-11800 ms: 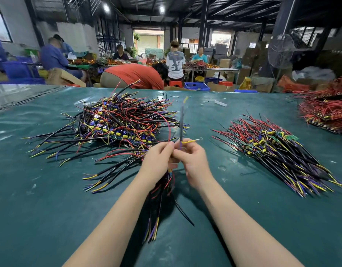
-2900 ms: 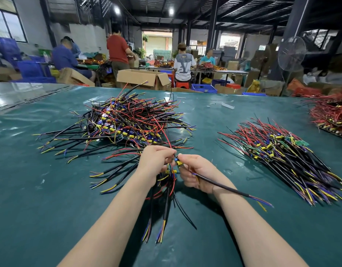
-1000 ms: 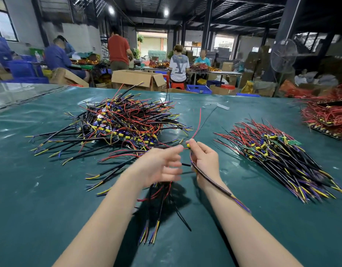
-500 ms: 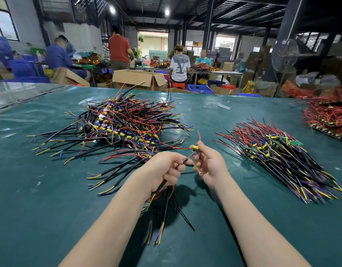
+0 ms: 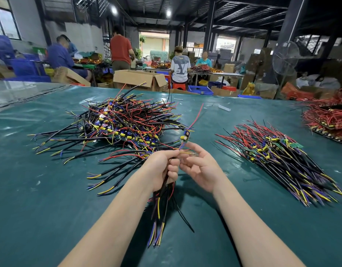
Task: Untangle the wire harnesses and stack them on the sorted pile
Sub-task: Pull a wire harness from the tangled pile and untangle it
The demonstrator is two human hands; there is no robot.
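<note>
My left hand [image 5: 162,170] is closed around a bundle of wire harnesses [image 5: 160,218], whose black, yellow and purple ends hang down onto the green table [image 5: 50,209]. One harness sticks up out of that fist, with a small yellow-capped board [image 5: 184,136] and a red wire rising from it. My right hand [image 5: 202,167] is palm-up beside the left, fingers apart, its fingertips touching the wires at the top of the fist. The tangled pile [image 5: 124,124] lies just beyond my hands to the left. The sorted pile [image 5: 278,157] lies to the right, its wires lined up.
A heap of red harnesses [image 5: 328,118] sits at the table's far right edge. A small white strip [image 5: 224,107] lies at the far middle. Beyond the table stand an open cardboard box [image 5: 139,79], a fan [image 5: 285,58] and several people working.
My right hand has let go of the harness board and opened. That harness now stands up out of the bundle in my left fist. Both piles are unchanged.
</note>
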